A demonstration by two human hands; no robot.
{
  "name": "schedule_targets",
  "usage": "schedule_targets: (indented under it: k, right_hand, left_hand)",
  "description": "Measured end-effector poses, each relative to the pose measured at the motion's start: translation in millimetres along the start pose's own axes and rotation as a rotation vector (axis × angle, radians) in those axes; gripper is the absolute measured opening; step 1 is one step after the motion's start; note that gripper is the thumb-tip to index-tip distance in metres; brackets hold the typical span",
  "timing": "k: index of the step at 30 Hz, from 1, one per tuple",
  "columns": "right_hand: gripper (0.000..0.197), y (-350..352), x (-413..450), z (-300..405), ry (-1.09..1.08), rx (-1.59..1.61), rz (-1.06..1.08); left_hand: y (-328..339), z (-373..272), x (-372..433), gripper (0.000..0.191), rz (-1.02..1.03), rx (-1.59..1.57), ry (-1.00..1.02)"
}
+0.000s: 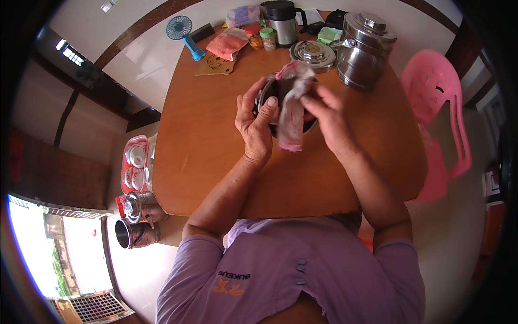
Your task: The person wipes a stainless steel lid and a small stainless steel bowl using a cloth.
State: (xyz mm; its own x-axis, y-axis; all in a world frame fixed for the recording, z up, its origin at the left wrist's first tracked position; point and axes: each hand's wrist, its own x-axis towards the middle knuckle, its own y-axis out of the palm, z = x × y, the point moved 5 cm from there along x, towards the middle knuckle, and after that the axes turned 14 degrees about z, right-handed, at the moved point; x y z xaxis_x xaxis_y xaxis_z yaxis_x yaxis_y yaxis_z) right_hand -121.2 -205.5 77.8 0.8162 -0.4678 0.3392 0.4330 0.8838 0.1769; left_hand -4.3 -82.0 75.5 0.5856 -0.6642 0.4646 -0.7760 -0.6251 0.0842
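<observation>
Above the wooden table [202,162], my left hand [257,125] grips the rim of a round metal container [284,86] with a dark inside. A wet-looking greyish cloth with pink ends [292,121] is draped across the container's mouth. It is held by my right hand [330,115], which is blurred. Part of the container is hidden behind the cloth and my fingers. Just beyond it, a round steel lid [312,54] lies on the table, beside a tall lidded steel pot [362,56].
At the back stand a blue handheld fan [187,38], a folded coral towel [227,43], two small jars [260,38] and a steel mug [283,28]. A pink plastic chair [433,89] is at right. Left, lower down, are a basket of bowls [126,162] and steel pots [139,233].
</observation>
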Motion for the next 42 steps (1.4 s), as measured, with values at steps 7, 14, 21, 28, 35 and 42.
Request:
schedule_targets:
  k: [7, 14, 21, 28, 35, 42]
  right_hand:
    - [0.023, 50.6, -18.5, 9.9, -0.252, -0.744, 0.466]
    - [0.022, 56.7, -24.3, 4.0, -0.314, -1.426, 0.323]
    - [0.031, 50.7, -19.1, 7.5, -0.096, -0.459, 0.514]
    - [0.043, 68.1, -37.3, 16.9, -0.316, -1.572, 0.43]
    - [0.025, 43.6, -25.8, 11.5, -0.189, -0.991, 0.284]
    - [0.023, 4.3, -7.7, 16.7, 0.112, 0.494, 0.158]
  left_hand:
    - [2.0, -12.2, -8.9, 0.041, 0.05, 0.023, 0.024]
    - [11.2, -10.9, -10.5, 0.04, 0.034, -0.03, 0.051]
    - [12.0, -15.9, -8.1, 0.043, 0.032, -0.143, -0.037]
    - [-11.9, -20.0, 0.8, 0.041, -0.057, -0.104, -0.109]
    - [-1.8, -16.4, 6.3, 0.061, 0.12, -0.251, -0.089]
    - [7.5, -21.1, 12.1, 0.13, 0.434, 0.246, 0.109]
